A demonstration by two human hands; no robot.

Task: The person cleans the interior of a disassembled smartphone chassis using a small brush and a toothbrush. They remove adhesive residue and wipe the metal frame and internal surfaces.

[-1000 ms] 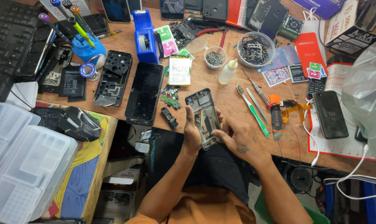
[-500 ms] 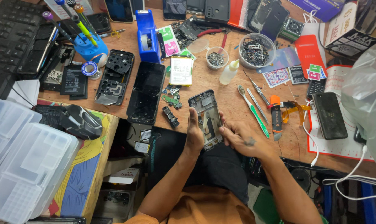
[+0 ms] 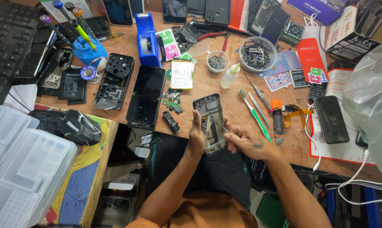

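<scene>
I see an opened phone frame (image 3: 212, 123) just below the middle of the frame, held upright over the near edge of the wooden workbench (image 3: 224, 90), its bare inner side with dark cut-outs facing the camera. My left hand (image 3: 196, 134) grasps it along its left edge, thumb up beside the rim. My right hand (image 3: 246, 142) is curled at the frame's lower right edge, fingers pressed against it; I cannot tell whether a small tool sits in that hand.

Just left of the frame lie small green circuit boards (image 3: 172, 103) and a dark connector part (image 3: 171, 121). Further left, a black phone with a cracked screen (image 3: 146, 96) lies flat, and beside it a black inner cover plate (image 3: 115, 80). Above the frame sits a white battery (image 3: 182, 74), a small clear dropper bottle (image 3: 228, 77) and 2 clear cups of screws and parts (image 3: 256, 53). To the right lie a green-handled brush (image 3: 255, 114), tweezers (image 3: 258, 95) and an orange-capped knife (image 3: 277, 120). A dark phone (image 3: 331, 119) rests on a white mat at the right. In the upper left stand a blue tape dispenser (image 3: 146, 40) and a blue holder of screwdrivers (image 3: 86, 48). Clear plastic storage boxes (image 3: 22, 169) fill the lower left corner.
</scene>
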